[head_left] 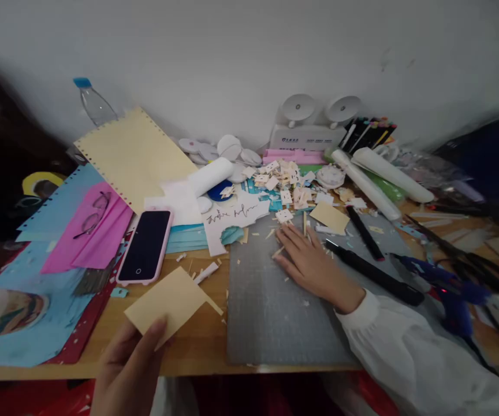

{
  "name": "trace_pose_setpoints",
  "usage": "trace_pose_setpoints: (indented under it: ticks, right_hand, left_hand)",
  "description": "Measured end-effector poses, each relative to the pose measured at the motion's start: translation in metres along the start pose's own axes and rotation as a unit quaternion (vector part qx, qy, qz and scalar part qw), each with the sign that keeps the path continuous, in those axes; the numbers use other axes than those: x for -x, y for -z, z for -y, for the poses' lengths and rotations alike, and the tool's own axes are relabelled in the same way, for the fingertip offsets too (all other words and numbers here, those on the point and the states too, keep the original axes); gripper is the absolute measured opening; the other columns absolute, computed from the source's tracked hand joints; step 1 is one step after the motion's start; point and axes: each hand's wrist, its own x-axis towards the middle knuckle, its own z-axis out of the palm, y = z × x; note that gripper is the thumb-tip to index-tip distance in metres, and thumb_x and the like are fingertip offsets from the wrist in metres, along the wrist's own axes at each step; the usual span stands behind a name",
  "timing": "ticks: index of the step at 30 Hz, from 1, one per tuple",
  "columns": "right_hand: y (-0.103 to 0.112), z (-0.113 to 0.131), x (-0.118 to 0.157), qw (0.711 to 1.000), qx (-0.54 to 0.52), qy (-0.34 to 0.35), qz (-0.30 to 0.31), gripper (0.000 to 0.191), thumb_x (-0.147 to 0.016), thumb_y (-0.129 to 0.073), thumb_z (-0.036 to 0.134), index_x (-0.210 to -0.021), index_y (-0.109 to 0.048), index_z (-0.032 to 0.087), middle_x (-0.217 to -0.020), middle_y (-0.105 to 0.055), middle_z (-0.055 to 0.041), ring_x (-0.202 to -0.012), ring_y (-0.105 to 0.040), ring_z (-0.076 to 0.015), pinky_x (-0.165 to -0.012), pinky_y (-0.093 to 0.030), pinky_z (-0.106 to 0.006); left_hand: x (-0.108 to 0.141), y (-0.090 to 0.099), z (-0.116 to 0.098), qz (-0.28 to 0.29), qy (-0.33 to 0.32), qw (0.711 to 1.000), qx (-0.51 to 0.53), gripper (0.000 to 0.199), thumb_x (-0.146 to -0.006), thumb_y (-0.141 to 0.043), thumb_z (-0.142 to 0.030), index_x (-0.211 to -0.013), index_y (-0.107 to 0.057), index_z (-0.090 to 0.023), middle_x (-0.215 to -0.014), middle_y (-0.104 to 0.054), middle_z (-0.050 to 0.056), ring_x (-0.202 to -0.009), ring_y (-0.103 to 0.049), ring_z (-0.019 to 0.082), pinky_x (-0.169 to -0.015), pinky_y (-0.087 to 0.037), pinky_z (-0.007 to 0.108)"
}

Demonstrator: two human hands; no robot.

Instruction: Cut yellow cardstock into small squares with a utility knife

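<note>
Between the thumb and fingers of my left hand [134,361] is a cream piece of paper [167,303], raised over the table's front edge. A thin strip hangs off its right corner. My right hand [304,257] lies palm down with fingers spread on the grey cutting mat [267,312]. Narrow paper scraps lie by its fingertips, and a small white card with marks [284,216] is just beyond them. To the right of this hand rest a black utility knife [375,271] and a black marker [365,233]. Another cream paper piece [330,217] lies at the mat's far side.
A pink-cased phone [145,245] lies left of the mat. Behind it are cream punched sheets [137,153] and torn white paper [236,216]. Small cut cards [282,176] pile up near the wall. At right are a blue glue gun [444,289] and scissors [470,254]; a paper cup [2,312] is far left.
</note>
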Motion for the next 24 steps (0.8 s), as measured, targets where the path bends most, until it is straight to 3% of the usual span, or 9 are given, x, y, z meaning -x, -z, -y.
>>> trace_pose_setpoints:
  ticks: [6, 11, 14, 18, 24]
  right_hand:
    - [0.006, 0.021, -0.034, 0.998, -0.003, 0.061, 0.006, 0.042, -0.099, -0.037, 0.03, -0.135, -0.051, 0.012, -0.141, -0.053, -0.0139, -0.135, -0.043, -0.0273, -0.118, -0.023, -0.054]
    - [-0.002, 0.033, -0.064, 0.997, -0.011, 0.079, -0.002, 0.036, -0.093, -0.05, 0.028, -0.121, -0.061, 0.007, -0.129, -0.057, -0.0206, -0.122, -0.051, -0.0309, -0.104, -0.042, -0.05]
    - [0.002, 0.036, -0.052, 0.995, -0.015, 0.102, -0.002, 0.03, -0.093, -0.051, 0.027, -0.114, -0.065, 0.01, -0.126, -0.058, -0.0189, -0.119, -0.051, -0.0308, -0.101, -0.044, -0.049]
    - [0.009, 0.037, -0.013, 0.992, -0.019, 0.124, -0.002, 0.027, -0.093, -0.052, 0.028, -0.111, -0.065, 0.013, -0.127, -0.059, -0.0165, -0.122, -0.049, -0.03, -0.106, -0.04, -0.051]
    - [0.01, 0.033, 0.021, 0.992, -0.014, 0.125, -0.032, 0.024, -0.089, -0.061, 0.033, -0.107, -0.066, 0.017, -0.126, -0.061, -0.0124, -0.123, -0.05, -0.0293, -0.106, -0.04, -0.052]
  left_hand:
    - [0.001, -0.008, 0.0, 0.02, 0.006, 1.0, 0.007, 0.053, -0.056, -0.089, -0.04, -0.105, -0.074, -0.026, -0.099, -0.076, 0.0, -0.095, -0.07, 0.02, -0.073, -0.057, 0.014]
    - [0.008, -0.004, -0.006, -0.017, 0.015, 1.0, 0.006, 0.055, -0.048, -0.091, -0.041, -0.1, -0.075, -0.027, -0.093, -0.077, 0.0, -0.094, -0.071, 0.023, -0.069, -0.058, 0.016]
    - [0.006, 0.004, -0.007, -0.034, 0.03, 0.999, 0.002, 0.057, -0.047, -0.092, -0.039, -0.1, -0.075, -0.026, -0.093, -0.077, 0.001, -0.086, -0.071, 0.021, -0.064, -0.057, 0.014]
    - [0.0, 0.008, -0.005, -0.034, 0.028, 0.999, -0.007, 0.059, -0.046, -0.092, -0.038, -0.101, -0.075, -0.024, -0.093, -0.076, 0.002, -0.084, -0.071, 0.021, -0.062, -0.057, 0.015]
    - [0.002, -0.006, -0.004, -0.008, -0.009, 0.999, -0.034, 0.054, -0.053, -0.088, -0.042, -0.101, -0.075, -0.023, -0.085, -0.077, 0.002, -0.082, -0.071, 0.025, -0.065, -0.059, 0.023]
